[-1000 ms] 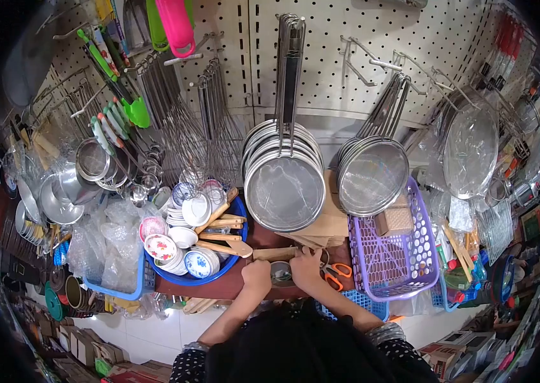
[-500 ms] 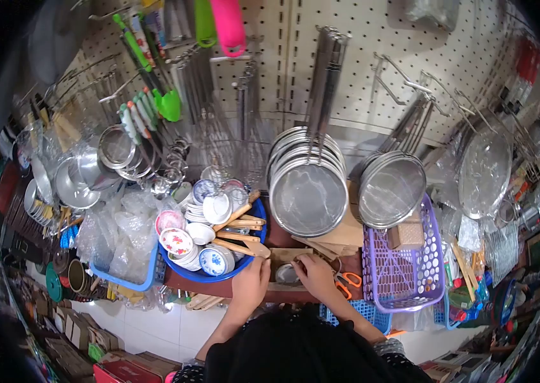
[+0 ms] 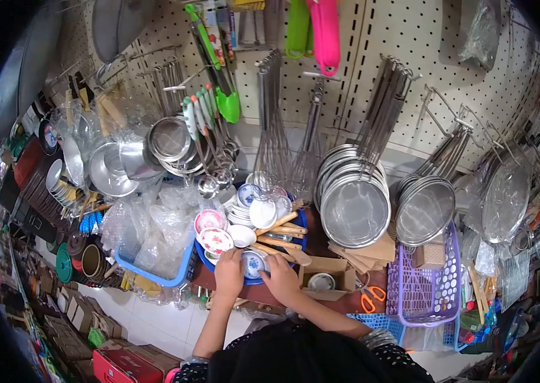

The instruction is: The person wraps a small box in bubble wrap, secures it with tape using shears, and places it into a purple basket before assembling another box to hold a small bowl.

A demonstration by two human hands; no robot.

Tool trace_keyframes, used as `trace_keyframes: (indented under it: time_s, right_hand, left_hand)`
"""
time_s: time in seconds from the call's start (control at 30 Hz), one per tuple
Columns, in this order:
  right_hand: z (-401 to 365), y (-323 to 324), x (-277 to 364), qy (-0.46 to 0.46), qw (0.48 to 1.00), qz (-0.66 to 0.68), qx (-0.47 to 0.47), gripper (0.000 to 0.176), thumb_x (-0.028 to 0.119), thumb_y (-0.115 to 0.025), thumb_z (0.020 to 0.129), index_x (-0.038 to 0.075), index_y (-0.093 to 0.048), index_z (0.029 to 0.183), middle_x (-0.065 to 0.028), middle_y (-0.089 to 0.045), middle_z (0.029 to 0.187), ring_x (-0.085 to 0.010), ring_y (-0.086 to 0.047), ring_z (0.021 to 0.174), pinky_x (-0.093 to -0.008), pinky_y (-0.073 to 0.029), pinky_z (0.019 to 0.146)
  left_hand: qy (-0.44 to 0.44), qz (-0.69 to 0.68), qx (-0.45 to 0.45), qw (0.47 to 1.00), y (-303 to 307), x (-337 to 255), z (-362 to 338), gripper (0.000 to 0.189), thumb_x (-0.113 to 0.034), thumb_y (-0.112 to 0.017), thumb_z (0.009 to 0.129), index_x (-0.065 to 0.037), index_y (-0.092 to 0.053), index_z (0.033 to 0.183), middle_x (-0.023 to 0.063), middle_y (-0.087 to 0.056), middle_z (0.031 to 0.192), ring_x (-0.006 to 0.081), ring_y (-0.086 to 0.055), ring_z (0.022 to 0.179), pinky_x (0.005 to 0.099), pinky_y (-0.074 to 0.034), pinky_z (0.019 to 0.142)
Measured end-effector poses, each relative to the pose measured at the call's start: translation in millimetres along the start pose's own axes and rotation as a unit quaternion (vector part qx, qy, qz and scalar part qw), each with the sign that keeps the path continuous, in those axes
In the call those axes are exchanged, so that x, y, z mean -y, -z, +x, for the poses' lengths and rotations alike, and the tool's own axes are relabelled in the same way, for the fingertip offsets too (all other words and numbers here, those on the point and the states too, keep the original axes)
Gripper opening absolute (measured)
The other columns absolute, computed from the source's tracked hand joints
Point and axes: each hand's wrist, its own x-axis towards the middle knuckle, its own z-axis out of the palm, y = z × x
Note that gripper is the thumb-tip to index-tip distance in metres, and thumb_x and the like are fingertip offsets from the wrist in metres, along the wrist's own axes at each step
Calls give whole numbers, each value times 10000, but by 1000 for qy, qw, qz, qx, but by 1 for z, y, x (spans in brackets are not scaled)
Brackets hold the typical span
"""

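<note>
My left hand [image 3: 229,273] and my right hand [image 3: 281,276] are at the front of a blue basin [image 3: 302,223], on either side of a blue-patterned dish [image 3: 254,263]. The fingers of both hands are bent around this dish's edges. Red-patterned dishes [image 3: 216,240], a plain white bowl [image 3: 242,235] and wooden-handled utensils [image 3: 289,233] lie in the basin too. Right of my right hand stands an open cardboard box [image 3: 342,278] with a small round dish [image 3: 321,281] inside.
Orange scissors [image 3: 372,298] lie by a purple basket [image 3: 424,299]. Round strainers [image 3: 355,211] and whisks [image 3: 272,153] hang from the pegboard [image 3: 404,38]. On the left, a blue basket [image 3: 155,278] holds plastic bags [image 3: 158,220].
Both hands have moved from beside and over the box to the blue-patterned dish in the basin. The view has shifted left, and the open box now shows.
</note>
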Motion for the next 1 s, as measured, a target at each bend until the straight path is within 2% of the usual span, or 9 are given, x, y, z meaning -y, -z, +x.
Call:
trace_keyframes:
  time_s: [0.07, 0.23, 0.3, 0.4, 0.5, 0.6, 0.7, 0.8, 1.0]
  right_hand:
    - [4, -10, 0, -25, 999, -29, 3, 280, 165, -722, 803, 46, -579, 1012, -125, -608, 983, -332, -627, 883, -406, -516, 762]
    - [5, -11, 2, -91, 994, 51, -35, 164, 66, -711, 788, 21, -620, 916, -130, -642, 843, -268, -661, 745, -358, -531, 683]
    - [6, -9, 2, -78, 992, 82, -52, 159, 44, -720, 775, 11, -636, 906, -130, -651, 839, -252, -667, 739, -341, -533, 672]
    - [10, -6, 3, -87, 984, 127, -87, 142, 26, -744, 757, -6, -672, 875, -127, -676, 804, -217, -669, 705, -311, -531, 648]
    - [11, 2, 2, -118, 978, 142, -95, 165, 46, -772, 753, -12, -692, 885, -116, -697, 792, -183, -664, 671, -291, -528, 629]
    - [5, 8, -6, -171, 962, 193, -92, 182, 43, -781, 751, -12, -696, 902, -109, -704, 802, -160, -665, 680, -279, -528, 628]
    - [-2, 26, -6, -181, 958, 204, -92, 184, 44, -770, 774, -23, -698, 929, -100, -704, 789, -136, -665, 697, -265, -530, 646]
    - [-13, 40, -12, -197, 952, 212, -98, 177, 41, -761, 791, -27, -698, 943, -82, -703, 788, -118, -657, 700, -251, -522, 640]
    - [-29, 83, -12, -241, 951, 145, -131, 162, 32, -750, 785, -32, -697, 924, -96, -700, 775, -126, -655, 687, -262, -515, 638]
  left_hand:
    - [15, -18, -8, 1000, 4, -4, 0, 232, -39, -663, 781, -7, -630, 1008, 151, -628, 991, 340, -603, 926, 433, -491, 805]
    - [40, -88, -9, 995, 11, 0, -2, 182, -50, -658, 808, -7, -617, 980, 157, -608, 950, 355, -605, 873, 442, -494, 748]
    - [55, -128, -3, 990, 9, 6, -6, 163, -63, -660, 832, 9, -609, 969, 178, -602, 904, 367, -606, 814, 441, -498, 703]
    - [52, -180, -11, 982, 10, 15, -7, 159, -86, -689, 843, 29, -621, 931, 164, -620, 804, 275, -616, 693, 377, -498, 641]
    - [121, -313, 24, 942, 18, 12, -5, 169, -101, -716, 848, 48, -652, 896, 128, -629, 703, 153, -575, 595, 303, -462, 567]
    - [130, -356, 86, 921, 13, 20, -3, 167, -100, -709, 875, 60, -688, 916, 83, -681, 713, 78, -626, 639, 232, -494, 581]
    - [99, -351, 111, 924, 16, 11, 3, 157, -80, -702, 876, 62, -696, 943, 73, -676, 710, 80, -615, 612, 230, -493, 580]
    - [103, -395, 128, 904, 14, -6, 9, 135, -69, -702, 860, 44, -702, 934, 109, -641, 697, 112, -584, 589, 265, -442, 536]
    - [-2, -363, 115, 925, 13, -57, 15, 121, -44, -682, 861, 52, -692, 934, 130, -658, 759, 162, -645, 637, 272, -491, 570]
